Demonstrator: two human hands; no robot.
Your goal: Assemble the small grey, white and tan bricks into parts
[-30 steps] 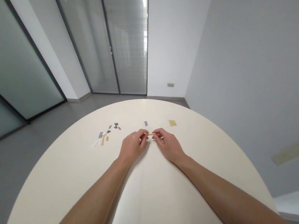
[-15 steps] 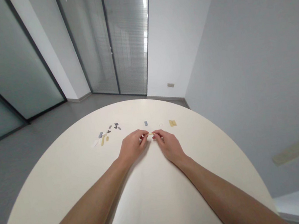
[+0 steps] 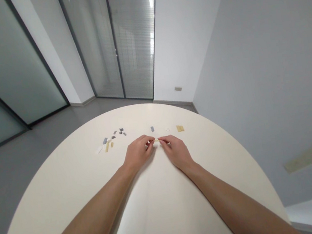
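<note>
Yellowish piece (image 3: pixel 156 140), small and slim, is pinched at 2 ends by left hand (image 3: pixel 138 151) and right hand (image 3: pixel 176 151).

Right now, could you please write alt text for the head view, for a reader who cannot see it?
A person's left hand and right hand pinch a small yellowish strip between them at a white table with a curved edge. Small loose pieces lie scattered to the left; a grey piece lies beyond the hands.

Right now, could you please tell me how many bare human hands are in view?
2: the bare left hand and the bare right hand, fingertips at opposite ends of the small pale-yellow piece, over the round white table.
</note>
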